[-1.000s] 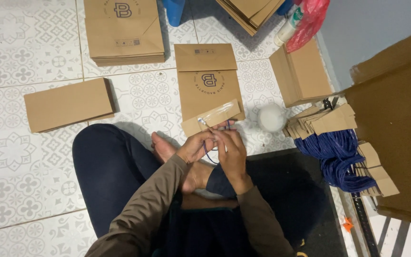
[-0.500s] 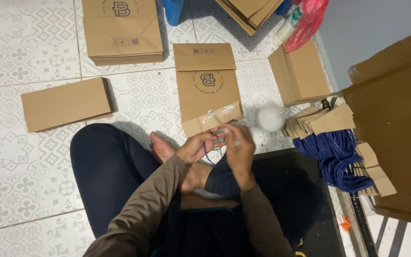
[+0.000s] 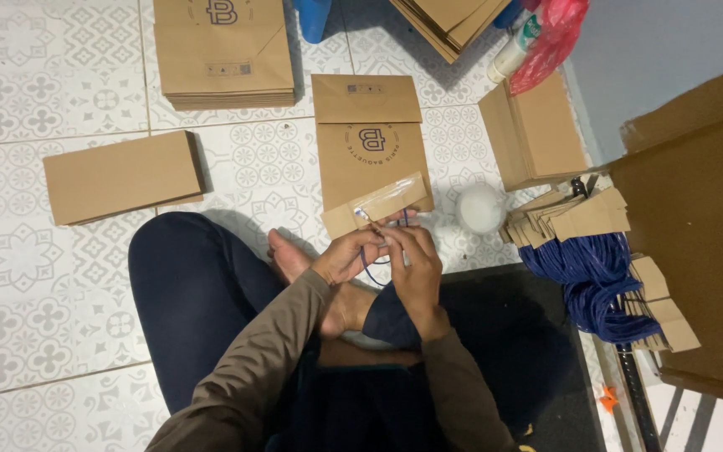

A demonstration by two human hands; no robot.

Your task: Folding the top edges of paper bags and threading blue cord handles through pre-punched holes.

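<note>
Fitting a blue cord point(image 3: 376, 266) to a card strip point(image 3: 376, 204) just below the flat paper bag point(image 3: 367, 142).
Left hand point(image 3: 346, 256) and right hand point(image 3: 412, 261) both pinch closed on them; best kept taut and aligned.

I see a white patterned tile floor point(image 3: 35, 318) carrying flat brown paper bags: a stack point(image 3: 223, 54) at the top, a single printed bag point(image 3: 370, 142) in the middle, a plain folded one point(image 3: 119, 176) at left, and a white round container point(image 3: 480, 208) nearby.

Matt brown paper strip point(image 3: 376, 205), blue cord point(image 3: 367, 264), glossy patterned floor tiles point(image 3: 35, 276)
</note>
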